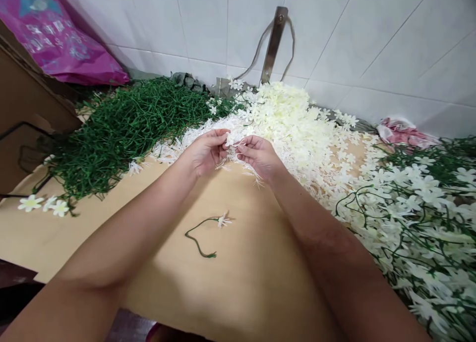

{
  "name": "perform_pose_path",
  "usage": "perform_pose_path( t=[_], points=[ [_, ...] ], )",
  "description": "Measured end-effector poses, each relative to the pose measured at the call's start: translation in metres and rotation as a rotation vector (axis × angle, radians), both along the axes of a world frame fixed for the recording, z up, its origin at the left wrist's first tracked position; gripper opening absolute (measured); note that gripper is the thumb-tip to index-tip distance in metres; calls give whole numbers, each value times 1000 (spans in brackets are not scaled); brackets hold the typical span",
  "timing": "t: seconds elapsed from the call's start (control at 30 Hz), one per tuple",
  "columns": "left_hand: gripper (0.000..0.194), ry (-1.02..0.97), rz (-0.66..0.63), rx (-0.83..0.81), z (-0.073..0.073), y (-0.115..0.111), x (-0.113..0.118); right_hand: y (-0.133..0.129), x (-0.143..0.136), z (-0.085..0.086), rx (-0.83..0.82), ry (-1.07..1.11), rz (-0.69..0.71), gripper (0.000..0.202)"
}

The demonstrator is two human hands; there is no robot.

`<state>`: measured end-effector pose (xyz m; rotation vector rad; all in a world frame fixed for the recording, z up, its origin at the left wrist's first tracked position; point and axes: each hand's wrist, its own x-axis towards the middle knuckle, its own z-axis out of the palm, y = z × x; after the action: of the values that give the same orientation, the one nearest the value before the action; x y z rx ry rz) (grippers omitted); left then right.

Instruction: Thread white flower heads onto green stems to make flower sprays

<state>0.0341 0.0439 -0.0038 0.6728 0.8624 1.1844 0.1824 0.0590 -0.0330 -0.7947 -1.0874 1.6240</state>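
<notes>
Close together at the middle, both my hands pinch small white pieces. My left hand point(210, 149) has its fingers closed on a white artificial flower point(230, 139). Fingers of my right hand point(258, 156) are pinched near the same flower, with thin white strands between them. Behind my hands lies a heap of cream-white artificial flower heads point(284, 119), with spiky white pieces point(195, 134) spread beside it. On the cardboard in front rests one green stem point(191, 235) bearing a spiky white tip point(223, 220).
A large pile of green stems point(137, 124) lies at the left. Assembled white flowers on stems point(420, 218) are heaped at the right. Cardboard point(241, 272) covers the work surface. A pink bag point(70, 44), a metal bracket point(274, 44) and a red-white cloth point(405, 132) are near the wall.
</notes>
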Motion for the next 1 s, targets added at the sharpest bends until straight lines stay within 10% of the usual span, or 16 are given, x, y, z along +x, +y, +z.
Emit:
perform_pose_path(
  t=[1.0],
  points=[
    [10,56,68,-13,-9,-3,15,-4,-19,-12,10,164,-172,22]
  ],
)
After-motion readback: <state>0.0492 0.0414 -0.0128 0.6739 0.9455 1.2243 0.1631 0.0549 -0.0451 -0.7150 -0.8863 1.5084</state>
